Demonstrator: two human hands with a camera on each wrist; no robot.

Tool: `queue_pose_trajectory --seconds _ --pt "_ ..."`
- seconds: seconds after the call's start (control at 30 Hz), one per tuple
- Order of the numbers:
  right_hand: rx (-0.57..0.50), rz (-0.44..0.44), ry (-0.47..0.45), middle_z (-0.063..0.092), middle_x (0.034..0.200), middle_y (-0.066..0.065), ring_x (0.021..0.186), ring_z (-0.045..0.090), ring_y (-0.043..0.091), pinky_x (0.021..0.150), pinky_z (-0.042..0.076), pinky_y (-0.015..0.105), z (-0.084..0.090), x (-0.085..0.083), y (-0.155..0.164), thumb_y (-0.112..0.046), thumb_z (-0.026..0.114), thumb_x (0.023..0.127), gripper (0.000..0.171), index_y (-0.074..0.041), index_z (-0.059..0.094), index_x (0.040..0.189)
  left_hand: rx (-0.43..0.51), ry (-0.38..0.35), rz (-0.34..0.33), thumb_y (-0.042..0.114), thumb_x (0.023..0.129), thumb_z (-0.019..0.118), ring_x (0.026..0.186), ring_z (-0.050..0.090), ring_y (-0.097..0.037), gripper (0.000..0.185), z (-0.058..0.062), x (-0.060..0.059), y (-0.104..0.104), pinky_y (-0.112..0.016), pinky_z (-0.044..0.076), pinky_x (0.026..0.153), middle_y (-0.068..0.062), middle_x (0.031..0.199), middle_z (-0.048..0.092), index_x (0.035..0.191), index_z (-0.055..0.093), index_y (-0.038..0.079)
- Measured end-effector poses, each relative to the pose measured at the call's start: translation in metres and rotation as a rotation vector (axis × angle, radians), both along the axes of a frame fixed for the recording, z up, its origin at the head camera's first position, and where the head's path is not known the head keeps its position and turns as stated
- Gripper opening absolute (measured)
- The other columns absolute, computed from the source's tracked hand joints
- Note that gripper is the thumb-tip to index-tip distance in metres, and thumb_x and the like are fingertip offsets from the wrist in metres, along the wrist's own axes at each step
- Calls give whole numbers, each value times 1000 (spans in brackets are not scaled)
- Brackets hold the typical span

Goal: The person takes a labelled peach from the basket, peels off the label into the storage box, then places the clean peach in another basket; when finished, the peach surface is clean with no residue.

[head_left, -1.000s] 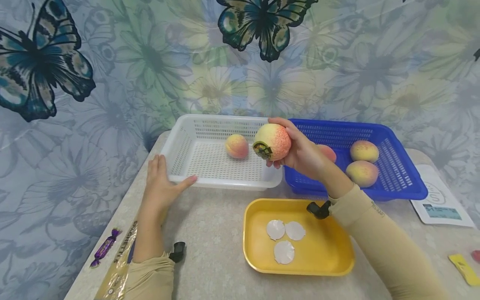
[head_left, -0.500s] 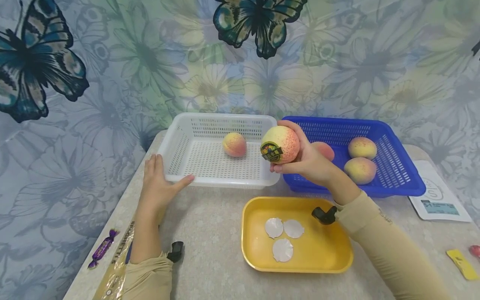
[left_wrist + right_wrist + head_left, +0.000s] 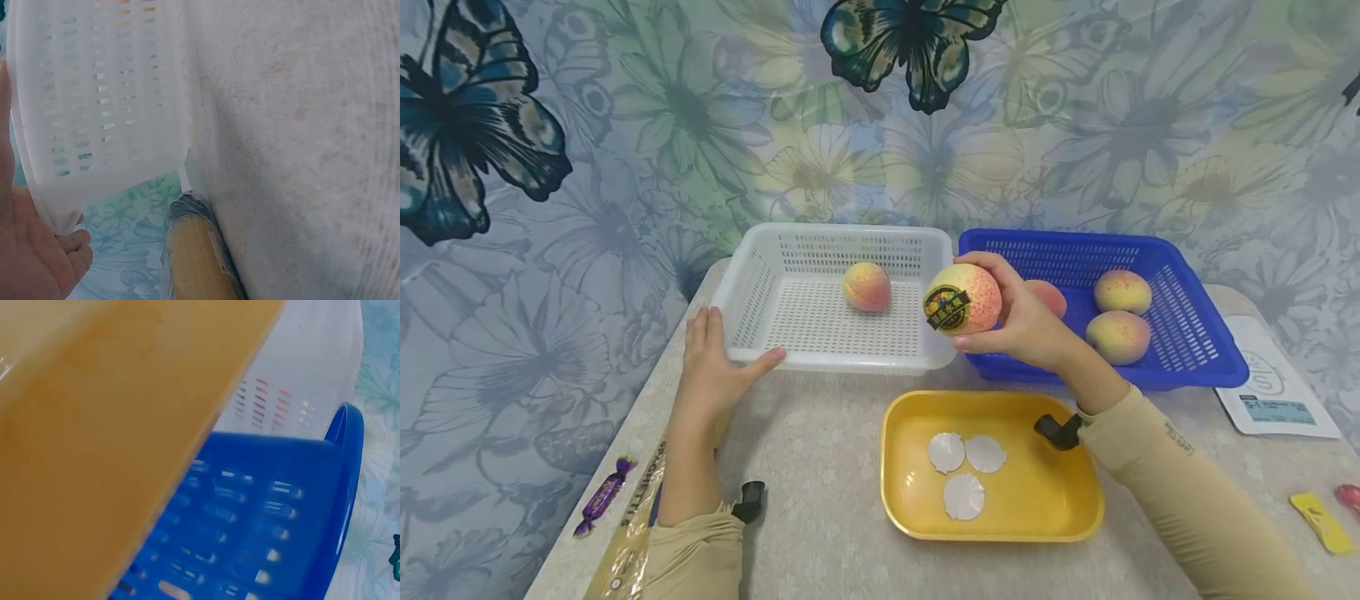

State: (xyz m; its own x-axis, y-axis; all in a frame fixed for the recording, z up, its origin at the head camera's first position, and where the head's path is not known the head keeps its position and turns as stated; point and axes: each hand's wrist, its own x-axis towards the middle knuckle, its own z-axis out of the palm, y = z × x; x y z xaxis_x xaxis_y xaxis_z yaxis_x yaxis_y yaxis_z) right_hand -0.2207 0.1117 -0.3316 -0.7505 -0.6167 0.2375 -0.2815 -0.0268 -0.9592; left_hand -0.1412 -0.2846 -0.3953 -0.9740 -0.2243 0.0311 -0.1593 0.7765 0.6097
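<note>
Peach, label showing, grasped in right hand; blue basket to that hand's right, yellow tray on its near side. Left hand unclenched, thumb splayed, touching white basket; second peach inside, right of hand.

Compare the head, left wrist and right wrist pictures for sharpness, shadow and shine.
Head view: mostly sharp, the sticker on the held peach clear, a soft shadow beside the left forearm, a small glint in the yellow tray; left wrist view: dim and hazy, with shadow on the table near the white basket; right wrist view: the tray's edge blurred, the blue basket somewhat clearer.
</note>
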Motion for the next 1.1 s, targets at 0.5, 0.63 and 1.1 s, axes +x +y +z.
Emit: queue_pose_trajectory --seconds 0.5,0.63,1.1 --pt "104 15 99 53 130 8 114 60 17 89 58 27 3 17 9 4 80 78 77 -11 37 141 -54 -16 10 70 77 70 151 -16 -44 129 4 -1 1 -75 7 114 -21 165 -13 158 -3 1" --pt "113 -9 105 52 132 7 116 58 17 92 56 26 5 23 10 3 81 77 78 -10 38 141 -122 30 7 68 79 70 151 -16 -43 120 11 2 7 -75 5 114 -22 166 -7 159 7 4" --pt "68 7 70 55 129 9 114 60 18 92 56 27 2 34 10 8 82 73 82 -7 39 142 161 463 -378 25 93 68 130 47 -24 45 63 19 129 -48 41 107 -5 141 55 137 59 16"
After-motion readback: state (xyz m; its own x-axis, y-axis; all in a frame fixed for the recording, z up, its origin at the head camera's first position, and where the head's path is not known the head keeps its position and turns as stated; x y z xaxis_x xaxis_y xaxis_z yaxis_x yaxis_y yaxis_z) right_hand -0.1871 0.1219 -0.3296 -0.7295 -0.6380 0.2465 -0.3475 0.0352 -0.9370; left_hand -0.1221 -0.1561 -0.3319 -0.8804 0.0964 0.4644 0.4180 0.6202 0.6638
